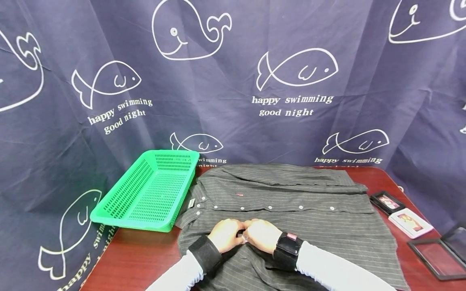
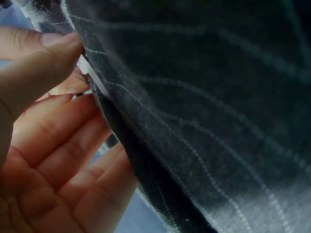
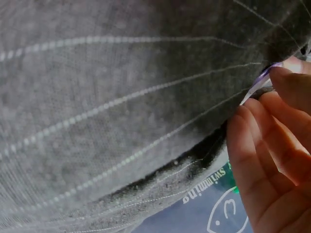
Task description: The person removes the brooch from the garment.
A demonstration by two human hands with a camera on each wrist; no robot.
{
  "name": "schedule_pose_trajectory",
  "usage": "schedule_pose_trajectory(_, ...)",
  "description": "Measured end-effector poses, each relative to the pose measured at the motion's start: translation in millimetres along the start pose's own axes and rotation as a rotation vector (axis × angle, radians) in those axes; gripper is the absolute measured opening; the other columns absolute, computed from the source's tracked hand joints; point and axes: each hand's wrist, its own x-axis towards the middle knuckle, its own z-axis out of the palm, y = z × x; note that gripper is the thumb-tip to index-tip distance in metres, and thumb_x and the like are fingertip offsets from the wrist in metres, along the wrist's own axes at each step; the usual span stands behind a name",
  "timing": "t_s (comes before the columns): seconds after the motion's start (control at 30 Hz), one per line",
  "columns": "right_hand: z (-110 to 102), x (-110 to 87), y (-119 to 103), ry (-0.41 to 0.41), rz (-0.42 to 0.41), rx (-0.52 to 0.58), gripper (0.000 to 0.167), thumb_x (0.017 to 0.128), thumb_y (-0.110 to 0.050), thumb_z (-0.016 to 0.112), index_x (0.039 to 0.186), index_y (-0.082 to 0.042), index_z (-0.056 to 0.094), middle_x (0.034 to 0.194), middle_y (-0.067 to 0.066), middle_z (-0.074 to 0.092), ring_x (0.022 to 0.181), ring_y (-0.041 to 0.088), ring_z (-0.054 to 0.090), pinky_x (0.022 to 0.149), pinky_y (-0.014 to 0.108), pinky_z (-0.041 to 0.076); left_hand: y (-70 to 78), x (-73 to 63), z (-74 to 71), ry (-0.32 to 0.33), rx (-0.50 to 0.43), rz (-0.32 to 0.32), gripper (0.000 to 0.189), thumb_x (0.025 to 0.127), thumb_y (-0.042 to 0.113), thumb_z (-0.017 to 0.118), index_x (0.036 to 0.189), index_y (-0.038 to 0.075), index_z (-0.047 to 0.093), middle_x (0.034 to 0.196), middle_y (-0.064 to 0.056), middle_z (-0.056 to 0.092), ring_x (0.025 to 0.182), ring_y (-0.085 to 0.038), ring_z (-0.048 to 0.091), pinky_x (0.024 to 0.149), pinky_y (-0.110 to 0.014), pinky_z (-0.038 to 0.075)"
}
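Note:
A dark grey pinstriped button-up shirt point(image 1: 291, 230) lies spread on its front side up, its collar toward the left and a row of white buttons along the placket. My left hand point(image 1: 227, 235) and right hand point(image 1: 262, 234) meet over its near side, fingertips touching. In the left wrist view, the left thumb point(image 2: 53, 58) and forefinger pinch a raised cloth edge, the other fingers behind it. The right hand point(image 3: 277, 131) pinches the same fold from its side. A thin white piece point(image 2: 95, 75) pokes out at the edge between the fingers, glinting purple in the right wrist view.
A green plastic basket point(image 1: 169, 226) stands left of the collar on the red-brown table point(image 1: 134, 254). Toward the right edge lie a small black frame point(image 1: 387, 202), a white framed picture point(image 1: 411, 223) and an opened dark case point(image 1: 438, 258). A printed navy curtain point(image 1: 225, 93) hangs behind.

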Motion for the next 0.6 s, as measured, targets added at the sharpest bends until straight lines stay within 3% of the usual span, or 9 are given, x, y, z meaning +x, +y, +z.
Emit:
schedule_pose_trajectory(0.3, 1, -1.3, 9, 0.014, -0.034, 0.199, 0.009, 0.071, -0.010, 0.078, 0.073, -0.016, 0.072, 0.075, -0.006, 0.059, 0.065, 0.007, 0.055, 0.062, 0.022, 0.045, -2.0, -0.3, 1.1, -0.015, -0.013, 0.014, 0.024, 0.072, 0.027, 0.082, 0.094, 0.020, 0.073, 0.091, 0.006, 0.075, 0.084, -0.013, 0.071, 0.070, -0.028, 0.053)
schedule_pose_trajectory(0.43, -2, -1.3, 11, 0.015, 0.005, 0.287, 0.012, 0.071, -0.008, 0.077, 0.072, -0.016, 0.068, 0.073, -0.005, 0.059, 0.062, 0.003, 0.049, 0.058, 0.019, 0.042, -3.6, -1.1, 2.5, -0.007, -0.032, 0.023, 0.024, 0.074, 0.027, 0.081, 0.096, 0.019, 0.074, 0.092, 0.006, 0.075, 0.084, -0.012, 0.070, 0.071, -0.027, 0.053)
schedule_pose_trajectory(0.6, -6, -1.7, 11, 0.065, 0.052, 0.288, 0.017, 0.070, -0.008, 0.078, 0.068, -0.017, 0.063, 0.069, -0.008, 0.055, 0.060, 0.000, 0.046, 0.056, 0.016, 0.040, -5.0, -2.5, 2.3, -0.009, -0.050, 0.040, 0.026, 0.078, 0.028, 0.079, 0.101, 0.017, 0.075, 0.096, 0.005, 0.075, 0.088, -0.012, 0.071, 0.075, -0.027, 0.054)
